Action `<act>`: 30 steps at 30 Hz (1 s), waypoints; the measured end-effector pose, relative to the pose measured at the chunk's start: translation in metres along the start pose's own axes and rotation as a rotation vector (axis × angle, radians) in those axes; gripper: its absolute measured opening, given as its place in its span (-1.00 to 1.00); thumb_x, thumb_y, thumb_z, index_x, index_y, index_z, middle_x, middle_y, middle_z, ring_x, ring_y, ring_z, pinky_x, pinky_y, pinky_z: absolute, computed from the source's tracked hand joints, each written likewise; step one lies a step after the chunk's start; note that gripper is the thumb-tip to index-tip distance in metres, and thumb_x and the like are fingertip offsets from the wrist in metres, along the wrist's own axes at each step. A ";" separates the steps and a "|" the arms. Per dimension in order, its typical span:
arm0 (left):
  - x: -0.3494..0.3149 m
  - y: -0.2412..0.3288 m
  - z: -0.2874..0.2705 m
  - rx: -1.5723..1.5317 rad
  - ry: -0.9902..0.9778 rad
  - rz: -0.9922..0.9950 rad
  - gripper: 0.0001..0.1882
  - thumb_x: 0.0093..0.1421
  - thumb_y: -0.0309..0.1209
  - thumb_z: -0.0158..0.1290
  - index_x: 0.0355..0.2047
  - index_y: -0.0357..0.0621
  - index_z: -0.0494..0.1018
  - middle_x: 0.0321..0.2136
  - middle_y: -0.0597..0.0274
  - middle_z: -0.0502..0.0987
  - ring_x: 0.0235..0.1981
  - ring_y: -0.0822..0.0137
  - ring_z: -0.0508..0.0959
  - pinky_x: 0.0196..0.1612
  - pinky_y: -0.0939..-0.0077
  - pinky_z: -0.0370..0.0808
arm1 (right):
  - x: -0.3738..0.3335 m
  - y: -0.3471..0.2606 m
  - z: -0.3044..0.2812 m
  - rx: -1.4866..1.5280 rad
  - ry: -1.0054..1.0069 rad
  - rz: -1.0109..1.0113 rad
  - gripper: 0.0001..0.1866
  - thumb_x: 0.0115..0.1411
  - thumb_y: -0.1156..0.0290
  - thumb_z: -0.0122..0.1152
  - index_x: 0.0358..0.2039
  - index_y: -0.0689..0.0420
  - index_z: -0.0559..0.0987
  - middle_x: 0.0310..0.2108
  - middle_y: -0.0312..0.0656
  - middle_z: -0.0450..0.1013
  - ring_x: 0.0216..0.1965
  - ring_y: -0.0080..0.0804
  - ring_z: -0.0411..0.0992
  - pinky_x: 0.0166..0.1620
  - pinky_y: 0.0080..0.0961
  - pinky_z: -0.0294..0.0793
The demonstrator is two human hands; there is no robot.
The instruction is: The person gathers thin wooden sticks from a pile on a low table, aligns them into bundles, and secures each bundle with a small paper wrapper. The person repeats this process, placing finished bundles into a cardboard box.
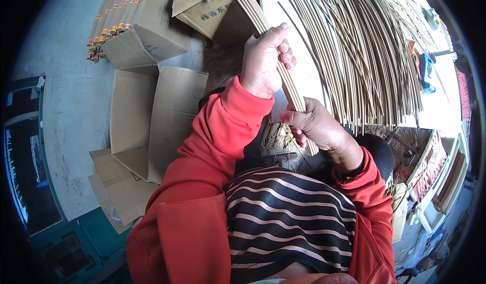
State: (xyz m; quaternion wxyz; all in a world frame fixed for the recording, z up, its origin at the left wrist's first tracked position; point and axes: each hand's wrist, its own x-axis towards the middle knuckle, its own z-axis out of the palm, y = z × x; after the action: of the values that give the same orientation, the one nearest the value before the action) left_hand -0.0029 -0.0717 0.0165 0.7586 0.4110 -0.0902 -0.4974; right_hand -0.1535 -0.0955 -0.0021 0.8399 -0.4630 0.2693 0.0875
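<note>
A slim bundle of brown incense sticks [290, 86] runs slantwise in front of me, from the upper left down toward my lap. My left hand [264, 61] is wrapped round its middle part. Lower down, my right hand [320, 125] grips the same bundle close to its bottom end, thumb laid across the sticks. The bundle's upper end passes over the front of a cardboard box. To the right, a wide layer of loose incense sticks [354, 56] lies on the white table [302, 41], some of them crossing each other.
An open cardboard box [177, 114] stands at my left. Behind it, labelled stick bundles [115, 18] are stacked beside another carton [164, 26]. A further carton [215, 17] stands at the table's left edge. A blue tape dispenser [428, 75] sits right of the loose sticks. Stick scraps [276, 138] lie below the table.
</note>
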 end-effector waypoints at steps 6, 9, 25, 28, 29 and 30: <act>-0.002 0.000 0.002 0.006 0.021 0.009 -0.78 0.15 -0.36 -0.01 -0.59 -0.03 0.23 -0.74 0.43 0.23 -0.74 0.55 0.24 -0.66 0.64 0.23 | -0.002 -0.002 0.002 -0.041 0.017 -0.015 -0.84 0.11 0.42 0.06 -0.39 0.26 0.39 -0.78 -0.36 0.21 -0.85 -0.65 0.16 -0.78 -0.71 0.21; -0.003 0.000 0.003 0.066 0.031 0.017 -0.78 0.14 -0.36 0.00 -0.60 -0.03 0.23 -0.74 0.42 0.22 -0.74 0.54 0.25 -0.65 0.62 0.25 | -0.001 0.002 0.003 -0.139 0.090 -0.074 -0.83 0.11 0.42 0.07 -0.38 0.27 0.38 -0.77 -0.35 0.24 -0.84 -0.64 0.18 -0.76 -0.69 0.21; 0.004 0.007 -0.006 -0.110 -0.370 0.041 -0.71 0.20 -0.33 -0.12 -0.67 0.02 0.18 -0.76 0.48 0.20 -0.76 0.60 0.21 -0.70 0.72 0.18 | -0.005 -0.002 0.004 -0.094 0.025 -0.156 -0.81 0.10 0.39 0.12 -0.37 0.22 0.37 -0.70 -0.35 0.29 -0.80 -0.68 0.21 -0.73 -0.74 0.24; 0.001 0.006 -0.004 -0.071 -0.291 0.046 -0.75 0.19 -0.34 -0.09 -0.63 0.01 0.22 -0.74 0.47 0.24 -0.74 0.58 0.24 -0.67 0.68 0.22 | -0.003 0.004 0.004 -0.232 0.125 -0.203 -0.80 0.12 0.38 0.09 -0.37 0.25 0.37 -0.68 -0.31 0.31 -0.78 -0.67 0.23 -0.71 -0.69 0.25; 0.000 0.006 -0.004 -0.064 -0.285 0.047 -0.77 0.18 -0.34 -0.07 -0.61 0.01 0.24 -0.73 0.46 0.25 -0.73 0.57 0.25 -0.66 0.67 0.23 | -0.004 0.004 0.004 -0.277 0.156 -0.206 -0.80 0.11 0.38 0.09 -0.38 0.26 0.36 -0.68 -0.29 0.32 -0.76 -0.64 0.26 -0.68 -0.66 0.27; 0.000 0.006 -0.003 -0.057 -0.282 0.046 -0.79 0.17 -0.34 -0.06 -0.60 0.01 0.26 -0.72 0.46 0.26 -0.72 0.56 0.26 -0.65 0.66 0.24 | -0.004 0.005 0.004 -0.322 0.189 -0.210 -0.79 0.10 0.39 0.10 -0.38 0.27 0.36 -0.68 -0.26 0.33 -0.74 -0.61 0.28 -0.66 -0.62 0.29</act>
State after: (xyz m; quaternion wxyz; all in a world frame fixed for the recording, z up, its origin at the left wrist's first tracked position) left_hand 0.0030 -0.0687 0.0189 0.7609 0.3132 -0.1912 -0.5352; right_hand -0.1571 -0.0893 -0.0021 0.7306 -0.6229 0.2797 -0.0025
